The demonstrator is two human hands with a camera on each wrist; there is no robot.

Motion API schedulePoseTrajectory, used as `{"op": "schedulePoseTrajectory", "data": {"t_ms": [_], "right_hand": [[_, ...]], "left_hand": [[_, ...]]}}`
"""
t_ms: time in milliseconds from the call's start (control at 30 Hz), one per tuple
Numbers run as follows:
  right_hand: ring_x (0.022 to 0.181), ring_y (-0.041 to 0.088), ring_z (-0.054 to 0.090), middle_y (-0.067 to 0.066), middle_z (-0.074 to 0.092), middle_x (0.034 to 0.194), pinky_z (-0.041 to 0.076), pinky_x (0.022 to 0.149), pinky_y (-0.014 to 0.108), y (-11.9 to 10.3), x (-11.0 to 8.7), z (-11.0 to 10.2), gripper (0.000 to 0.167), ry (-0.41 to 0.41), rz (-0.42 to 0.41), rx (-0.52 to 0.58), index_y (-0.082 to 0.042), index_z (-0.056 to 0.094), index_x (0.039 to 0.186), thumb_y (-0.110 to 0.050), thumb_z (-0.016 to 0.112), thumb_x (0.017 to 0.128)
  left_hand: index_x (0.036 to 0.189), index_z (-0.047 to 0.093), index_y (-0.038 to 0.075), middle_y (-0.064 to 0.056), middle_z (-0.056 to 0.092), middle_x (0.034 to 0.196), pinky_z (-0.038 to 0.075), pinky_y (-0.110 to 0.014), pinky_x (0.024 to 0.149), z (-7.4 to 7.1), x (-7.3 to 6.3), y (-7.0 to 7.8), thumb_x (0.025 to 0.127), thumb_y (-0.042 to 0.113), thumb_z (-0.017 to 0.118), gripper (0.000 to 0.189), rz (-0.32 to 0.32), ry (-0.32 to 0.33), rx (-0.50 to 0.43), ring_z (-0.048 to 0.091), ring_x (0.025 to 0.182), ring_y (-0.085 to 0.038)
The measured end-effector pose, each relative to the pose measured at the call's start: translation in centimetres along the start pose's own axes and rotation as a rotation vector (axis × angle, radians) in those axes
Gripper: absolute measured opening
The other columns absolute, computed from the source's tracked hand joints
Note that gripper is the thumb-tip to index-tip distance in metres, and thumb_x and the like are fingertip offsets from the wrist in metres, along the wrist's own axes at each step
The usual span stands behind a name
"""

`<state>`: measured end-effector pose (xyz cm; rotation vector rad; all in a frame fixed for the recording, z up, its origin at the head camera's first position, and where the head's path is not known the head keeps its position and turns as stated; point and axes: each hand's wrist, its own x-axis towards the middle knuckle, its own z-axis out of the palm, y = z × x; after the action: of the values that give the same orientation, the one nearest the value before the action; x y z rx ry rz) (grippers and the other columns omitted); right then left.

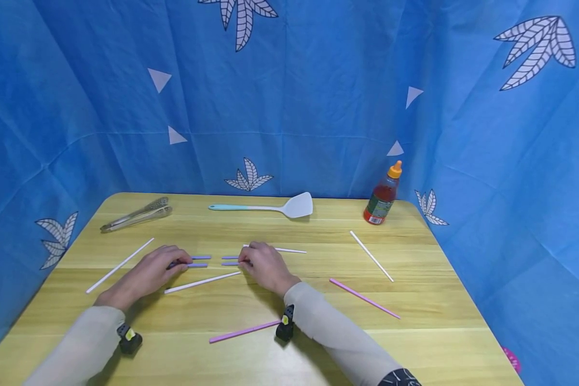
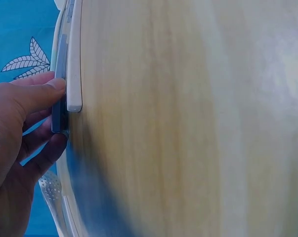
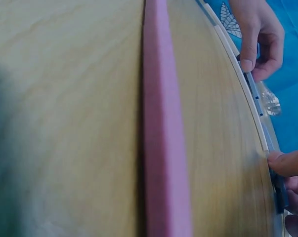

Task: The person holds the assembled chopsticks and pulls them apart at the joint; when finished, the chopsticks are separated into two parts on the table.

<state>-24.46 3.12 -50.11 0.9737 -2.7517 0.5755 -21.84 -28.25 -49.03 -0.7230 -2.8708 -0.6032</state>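
Nearby, white chopsticks [image 1: 202, 282] flank, perhaps touch, hands [image 1: 266, 266] pinching purple chopsticks [image 1: 201, 257].

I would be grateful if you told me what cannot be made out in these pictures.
Head: parts of the purple chopsticks, covered by the left hand and right hand.
Head: the nearer pink chopstick's right end, hidden at the right wrist camera.
Head: print on the sauce bottle, too small.
Left wrist: the rest of the tongs, cut off by the bottom edge.

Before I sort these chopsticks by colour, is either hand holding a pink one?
No, the left hand and right hand hold bluish-purple chopsticks, while both pink chopsticks lie on the table.
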Motion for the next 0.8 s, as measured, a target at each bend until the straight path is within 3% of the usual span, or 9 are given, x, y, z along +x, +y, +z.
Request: {"op": "schedulePoseTrajectory", "data": {"t_ms": [633, 800], "right_hand": [[0.095, 0.015, 0.069, -0.003, 0.076, 0.102, 0.059, 0.09, 0.031, -0.08, -0.27, -0.13, 0.006, 0.003, -0.027, -0.023, -0.017, 0.081, 0.104, -0.021, 0.077, 0.105], [0.095, 0.015, 0.069, -0.003, 0.076, 0.103, 0.059, 0.089, 0.032, -0.08, -0.31, -0.19, 0.006, 0.007, -0.03, -0.018, -0.017, 0.081, 0.105, -0.021, 0.077, 0.105]], "left_hand": [[0.108, 0.079, 0.02, 0.008, 0.073, 0.103, 0.059, -0.04, 0.084, -0.11, 0.03, 0.08, 0.099, 0.008, 0.08, 0.015, -0.001, 0.004, -0.008, 0.067, 0.095, -0.012], [0.111, 0.079, 0.019, 0.008, 0.073, 0.104, 0.059, -0.038, 0.084, -0.38, -0.15, 0.18, 0.1, 0.011, 0.08, 0.014, -0.039, -0.001, -0.053, 0.066, 0.095, -0.011]]}}
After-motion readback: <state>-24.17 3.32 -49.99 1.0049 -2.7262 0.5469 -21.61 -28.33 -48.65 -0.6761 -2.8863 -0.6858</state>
